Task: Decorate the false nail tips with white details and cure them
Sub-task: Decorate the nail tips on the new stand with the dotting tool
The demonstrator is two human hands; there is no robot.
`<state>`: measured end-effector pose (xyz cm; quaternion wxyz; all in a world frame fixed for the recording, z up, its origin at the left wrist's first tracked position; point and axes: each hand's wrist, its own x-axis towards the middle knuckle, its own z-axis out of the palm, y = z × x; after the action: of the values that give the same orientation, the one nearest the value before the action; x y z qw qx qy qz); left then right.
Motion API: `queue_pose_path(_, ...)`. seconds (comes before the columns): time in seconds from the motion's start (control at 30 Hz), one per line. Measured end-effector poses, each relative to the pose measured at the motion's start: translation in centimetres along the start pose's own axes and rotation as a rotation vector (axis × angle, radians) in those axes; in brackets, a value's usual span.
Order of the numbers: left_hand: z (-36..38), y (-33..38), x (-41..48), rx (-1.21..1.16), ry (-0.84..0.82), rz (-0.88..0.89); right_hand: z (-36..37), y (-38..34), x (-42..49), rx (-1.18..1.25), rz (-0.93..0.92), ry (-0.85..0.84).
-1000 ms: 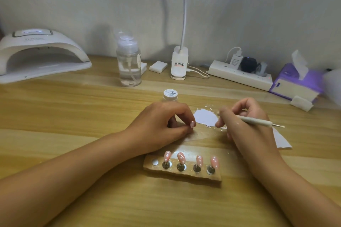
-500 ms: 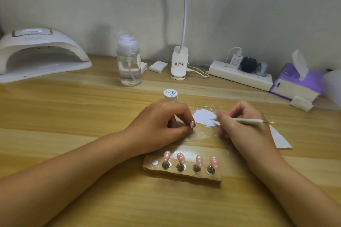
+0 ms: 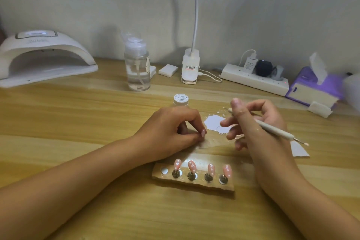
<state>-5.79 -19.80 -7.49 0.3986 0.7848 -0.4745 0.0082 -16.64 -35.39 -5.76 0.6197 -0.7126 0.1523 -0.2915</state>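
Pickup step, I'd say: your right hand (image 3: 259,128) pinches the dotting tool (image 3: 276,131) above the white gel (image 3: 214,122), left hand (image 3: 171,132) pinches the clear film (image 3: 212,141), nail tips (image 3: 191,165) on the holder (image 3: 196,183) before you; next, dab lightly.

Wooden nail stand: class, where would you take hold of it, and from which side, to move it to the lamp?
Grip the wooden stand by its two short ends, coming in low from left and right. Four dotted nail tips stand along its top, so reaching from above would likely smudge them; the ends are bare, and the leftmost slot holds no tip.
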Motion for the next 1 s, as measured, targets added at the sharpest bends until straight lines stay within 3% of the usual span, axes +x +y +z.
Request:
queue_pose_path(0.1,-0.03,-0.01,0.0,-0.003,0.009,-0.001,0.31,0.03,-0.39,0.055,0.127,-0.127)
queue_pose_path(0.27,0.04,-0.15,0.08,-0.006,0.018,0.003,0.56,0.08,-0.49,0.017,0.113,-0.214)
queue_pose_path(1.0,0.14,-0.2,0.12,-0.015,0.014,-0.006,0.62,0.09,-0.51,-0.034,0.099,-0.231)
